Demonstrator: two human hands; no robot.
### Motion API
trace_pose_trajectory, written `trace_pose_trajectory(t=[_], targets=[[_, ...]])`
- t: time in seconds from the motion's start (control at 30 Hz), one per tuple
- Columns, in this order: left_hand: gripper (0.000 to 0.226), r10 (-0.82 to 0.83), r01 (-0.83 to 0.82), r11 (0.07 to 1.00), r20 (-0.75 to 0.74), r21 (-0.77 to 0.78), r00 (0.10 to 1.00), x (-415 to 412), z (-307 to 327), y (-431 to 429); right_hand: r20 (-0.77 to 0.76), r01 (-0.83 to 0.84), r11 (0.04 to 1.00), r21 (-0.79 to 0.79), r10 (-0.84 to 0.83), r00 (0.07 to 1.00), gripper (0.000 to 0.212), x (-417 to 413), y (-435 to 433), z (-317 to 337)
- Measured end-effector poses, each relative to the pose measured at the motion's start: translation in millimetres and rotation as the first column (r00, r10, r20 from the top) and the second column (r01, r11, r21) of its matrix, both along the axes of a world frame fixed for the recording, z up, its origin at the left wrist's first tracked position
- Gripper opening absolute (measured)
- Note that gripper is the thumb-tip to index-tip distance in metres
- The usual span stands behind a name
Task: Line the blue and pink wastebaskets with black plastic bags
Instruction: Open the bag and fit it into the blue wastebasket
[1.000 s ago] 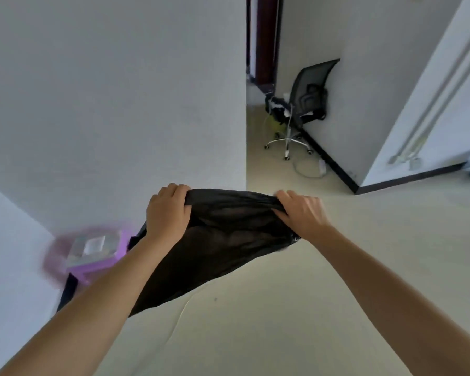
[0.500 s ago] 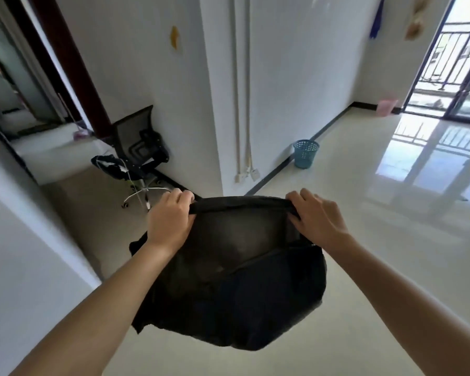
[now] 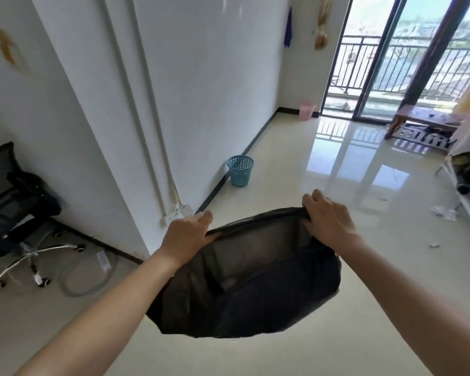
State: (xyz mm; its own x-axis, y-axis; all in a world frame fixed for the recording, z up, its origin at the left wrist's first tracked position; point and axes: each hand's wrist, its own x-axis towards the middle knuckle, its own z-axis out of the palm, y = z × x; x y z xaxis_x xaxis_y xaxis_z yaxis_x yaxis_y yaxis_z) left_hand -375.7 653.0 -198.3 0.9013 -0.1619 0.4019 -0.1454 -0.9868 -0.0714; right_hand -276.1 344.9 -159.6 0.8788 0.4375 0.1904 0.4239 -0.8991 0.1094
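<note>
I can't see my fingertips inside the bag [image 3: 255,280], and the chair [image 3: 17,213] is cut off at the left edge.

Both hands grip the rim of a black plastic bag [image 3: 244,280] and hold its mouth spread open in the air — the left hand [image 3: 186,236] at the near-left edge, the right hand [image 3: 327,219] at the far-right edge. Beyond it a blue wastebasket [image 3: 240,170] stands on the glossy floor [image 3: 337,185] beside the white wall — a pink wastebasket [image 3: 307,110] sits farther off, near the balcony door [image 3: 377,63].
</note>
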Motion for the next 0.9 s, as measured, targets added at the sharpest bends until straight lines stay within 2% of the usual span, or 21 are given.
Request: trace_pose_trajectory(t=[0.13,0.23,0.3,0.37,0.47,0.57,0.63,0.73,0.83,0.9], targets=[[0.040,-0.065,0.061,0.997,-0.065,-0.048,0.996,137,-8,-30,-0.023,0.158,0.983,0.091,-0.157,0.987,0.027,104,-45,-14],[0.028,-0.028,0.015,0.996,-0.145,-0.088,0.989,248,-27,-47,0.001,0.189,0.982,0.018,-0.189,0.982,0.032,191,-70,-39],[0.023,0.019,-0.047,0.990,-0.201,-0.132,0.979,324,-34,-55,-0.003,0.172,0.984,-0.040,-0.172,0.985,0.034,254,-81,-52],[0.022,0.055,-0.078,0.991,-0.206,-0.107,0.977,387,-30,-57,-0.034,0.116,0.992,-0.039,-0.117,0.993,0.037,314,-84,-57],[0.022,0.061,-0.066,0.997,-0.132,-0.034,0.989,477,-9,-52,-0.153,0.008,1.000,-0.009,-0.009,0.988,0.053,410,-79,-55],[0.030,0.077,-0.078,0.997,-0.058,-0.023,0.995,544,11,-37,-0.322,-0.047,0.999,0.010,0.048,0.946,0.068,495,-62,-44],[0.035,0.078,-0.077,0.997,-0.056,0.026,0.995,586,9,-18,-0.394,-0.087,0.996,-0.010,0.076,0.916,0.063,554,-45,-45],[0.043,0.073,-0.065,0.990,-0.060,0.124,0.996,652,-18,20,-0.399,-0.122,0.992,-0.035,0.098,0.912,0.029,643,-14,-69],[0.055,0.089,-0.075,0.983,-0.077,0.169,0.993,723,-56,59,-0.390,-0.059,0.998,-0.027,0.044,0.920,0.031,735,22,-97],[0.059,0.155,-0.138,0.980,-0.117,0.141,0.981,779,-81,86,-0.390,-0.021,0.999,-0.024,0.010,0.921,0.032,801,51,-114]])
